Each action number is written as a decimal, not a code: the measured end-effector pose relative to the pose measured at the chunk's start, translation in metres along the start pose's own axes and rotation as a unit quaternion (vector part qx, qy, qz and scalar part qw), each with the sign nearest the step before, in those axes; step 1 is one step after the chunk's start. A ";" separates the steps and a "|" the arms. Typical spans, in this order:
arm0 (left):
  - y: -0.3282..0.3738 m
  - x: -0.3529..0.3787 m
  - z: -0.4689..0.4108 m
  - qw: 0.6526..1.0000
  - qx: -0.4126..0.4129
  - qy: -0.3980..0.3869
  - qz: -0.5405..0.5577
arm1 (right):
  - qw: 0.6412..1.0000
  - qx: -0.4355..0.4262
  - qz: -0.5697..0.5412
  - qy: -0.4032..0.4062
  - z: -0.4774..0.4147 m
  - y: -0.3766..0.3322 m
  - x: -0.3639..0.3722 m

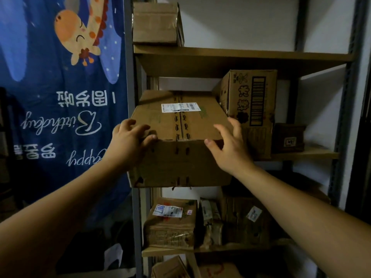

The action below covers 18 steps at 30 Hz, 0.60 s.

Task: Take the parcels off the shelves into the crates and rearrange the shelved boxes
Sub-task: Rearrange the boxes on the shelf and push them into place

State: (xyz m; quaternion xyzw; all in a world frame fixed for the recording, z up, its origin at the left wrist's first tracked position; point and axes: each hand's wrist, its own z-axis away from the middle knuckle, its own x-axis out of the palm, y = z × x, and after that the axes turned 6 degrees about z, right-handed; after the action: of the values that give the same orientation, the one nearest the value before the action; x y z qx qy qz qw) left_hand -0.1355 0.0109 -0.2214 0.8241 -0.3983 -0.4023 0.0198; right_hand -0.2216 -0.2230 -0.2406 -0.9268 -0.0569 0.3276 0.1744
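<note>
A large brown cardboard box [180, 125] with a white label on top sticks out over the front edge of the middle shelf [305, 154]. My left hand [128, 141] grips its near left top corner, fingers curled over the edge. My right hand [228, 145] reaches to the near right corner with fingers spread, thumb touching the front edge. A taller printed box [253, 109] stands right beside it, and a small dark box [289, 137] sits further right.
A box [156, 23] sits on the upper shelf [241, 55]. Several taped parcels [172, 223] crowd the lower shelf, with more boxes [170, 267] below. A blue birthday banner [60, 97] hangs left of the grey rack upright [130, 77].
</note>
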 end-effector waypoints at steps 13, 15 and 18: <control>-0.008 0.018 -0.050 0.998 0.017 0.031 -0.042 | 0.973 -0.081 0.213 -0.032 -0.049 -0.005 0.012; -0.009 0.020 -0.050 0.999 0.012 0.032 -0.035 | 0.965 -0.095 0.245 -0.016 -0.046 -0.003 0.018; -0.016 0.026 -0.038 0.996 0.043 0.033 -0.077 | 0.959 -0.126 0.254 0.021 -0.033 0.009 0.030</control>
State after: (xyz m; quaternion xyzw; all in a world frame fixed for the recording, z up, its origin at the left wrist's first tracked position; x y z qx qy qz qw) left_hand -0.0901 -0.0070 -0.2178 0.8655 -0.3493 -0.3574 -0.0335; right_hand -0.1776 -0.2345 -0.2379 -0.9317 0.1437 0.3320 -0.0318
